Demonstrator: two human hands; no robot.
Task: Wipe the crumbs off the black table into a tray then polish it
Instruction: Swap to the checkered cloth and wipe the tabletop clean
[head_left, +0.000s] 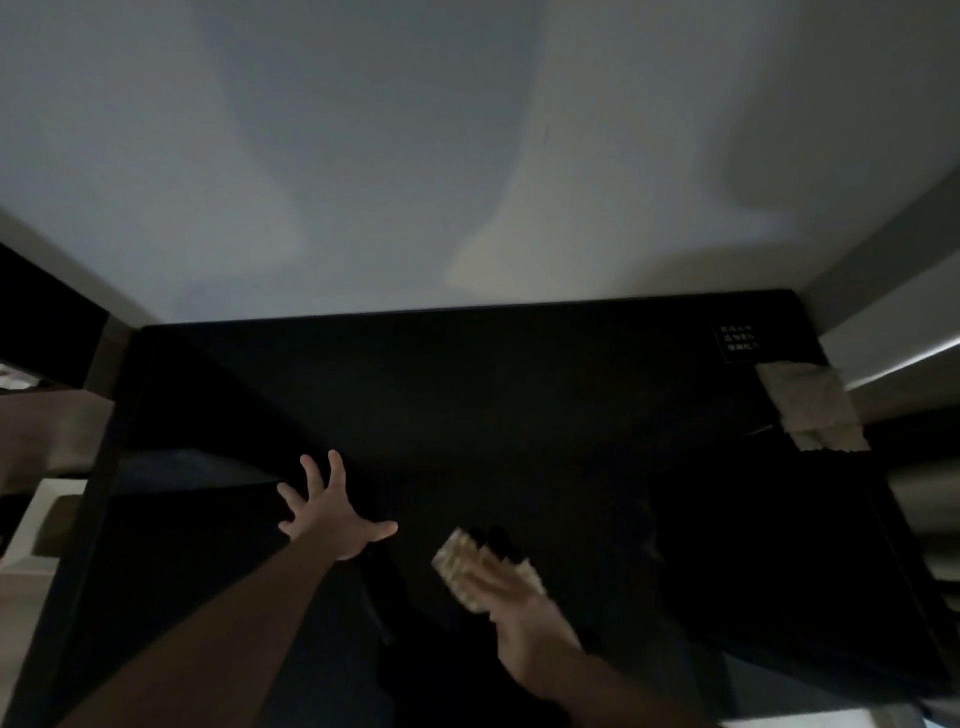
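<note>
The black table (519, 405) fills the lower half of the dim view, its far edge against a pale wall. My left hand (332, 512) rests flat on the tabletop left of centre, fingers spread, holding nothing. My right hand (514, 603) presses a light checked cloth (462, 564) flat onto the table near the front centre; the fingertips sink into shadow beyond the cloth. Crumbs cannot be made out on the dark surface. No tray can be made out.
A folded beige cloth (810, 402) lies at the table's far right corner, beside a small label with white print (740, 340). A dark shelf or furniture piece (47, 322) stands at the left. A light ledge (898, 358) runs along the right.
</note>
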